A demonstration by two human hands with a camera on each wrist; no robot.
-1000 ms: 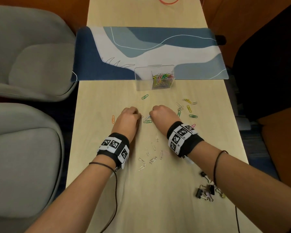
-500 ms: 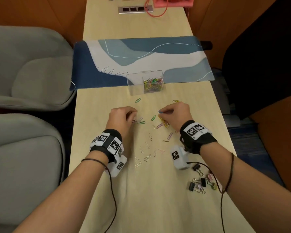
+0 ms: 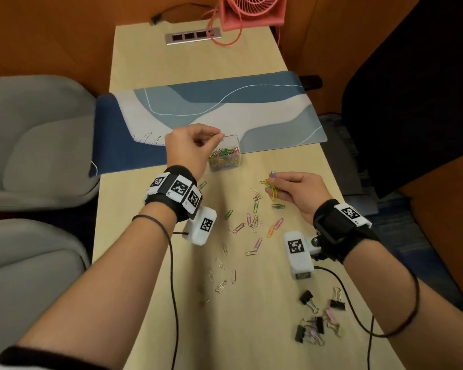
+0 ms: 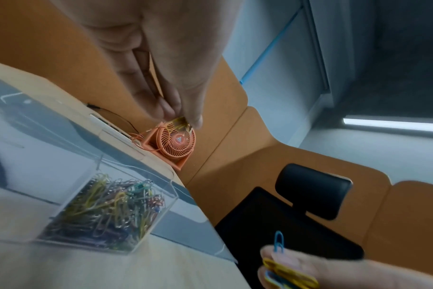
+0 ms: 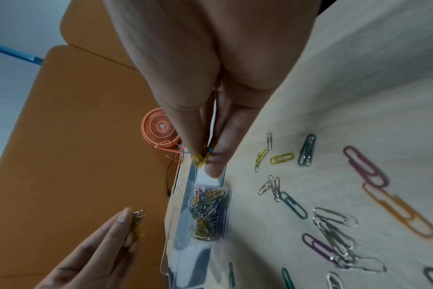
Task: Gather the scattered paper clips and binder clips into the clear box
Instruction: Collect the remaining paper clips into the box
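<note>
Table: pale wood table (image 3: pixel 145 276) running up the middle of the head view, a blue and white mat (image 3: pixel 225 110) across its upper half
Room: orange walls (image 3: pixel 51 36) at top, grey chairs (image 3: pixel 32 145) at left, a dark chair (image 3: pixel 412 102) at upper right; a pink fan (image 3: pixel 251 12) and a socket strip (image 3: pixel 193 36) at the table's far end
Box: clear box (image 3: pixel 231 166) at centre frame on the mat's near edge, a heap of coloured clips in its right half
Left hand: left hand (image 3: pixel 190 148) over the box, thumb and fingertips pinched on a few clips (image 5: pixel 137 224), yellow and silver
Right hand: right hand (image 3: pixel 300 190) raised right of centre, below and right of the box, fingers closed on a small bunch of clips (image 3: pixel 271 185), yellow with one blue
Loose paper clips: paper clips (image 3: pixel 251 225) scattered on the table between the wrists and further down
Binder clips: binder clips (image 3: pixel 318 319) in a cluster at lower right, well apart from the box
</note>
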